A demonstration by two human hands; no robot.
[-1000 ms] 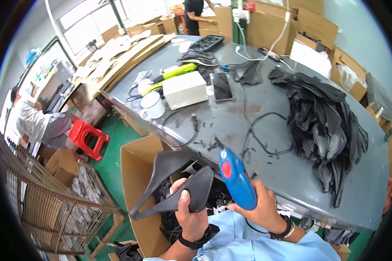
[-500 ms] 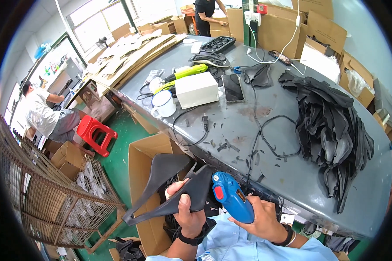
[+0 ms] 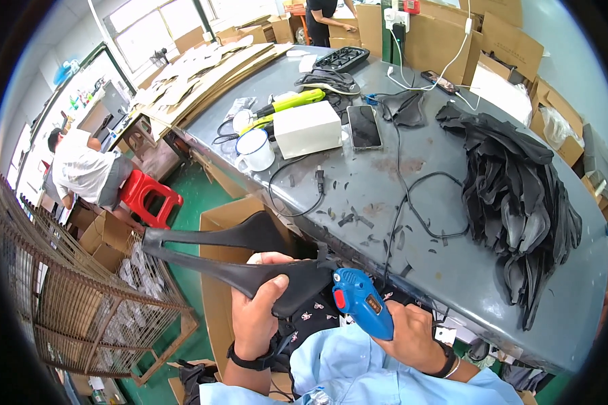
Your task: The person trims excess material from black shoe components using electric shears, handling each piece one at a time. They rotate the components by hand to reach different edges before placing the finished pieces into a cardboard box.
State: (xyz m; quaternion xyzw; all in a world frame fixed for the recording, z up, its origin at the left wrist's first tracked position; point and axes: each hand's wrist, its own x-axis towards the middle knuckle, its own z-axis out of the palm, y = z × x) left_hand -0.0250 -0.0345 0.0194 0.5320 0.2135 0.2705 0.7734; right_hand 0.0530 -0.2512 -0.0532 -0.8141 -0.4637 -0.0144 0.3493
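Note:
My left hand (image 3: pixel 253 324) grips a black, forked, saddle-shaped cover (image 3: pixel 304 285), thumb on the near side and fingers behind. Its long prongs reach out to the left over a cardboard box (image 3: pixel 213 297). In my right hand (image 3: pixel 412 334) is a blue handheld electric cutter (image 3: pixel 363 305) with a red button. The cutter's head meets the right end of the cover, where a small flap stands up; its blade is hidden. Both hands are in front of the grey table's near edge. A heap of similar black pieces (image 3: pixel 513 196) lies at the table's right.
Dark scraps (image 3: pixel 358 219) litter the grey table (image 3: pixel 425 270) beside a black cord (image 3: pixel 397 209). Farther back are an enamel mug (image 3: pixel 255 150), white box (image 3: pixel 307 131), phone (image 3: pixel 365 127) and yellow-green tool (image 3: pixel 290 102). A wire cage (image 3: pixel 81 310), red stool (image 3: pixel 150 197) and seated person are at left.
My left hand has moved left and turned the cover, so its prongs now point further left and up. The cutter stays at its right end, nearly in place. The seated person has leaned forward.

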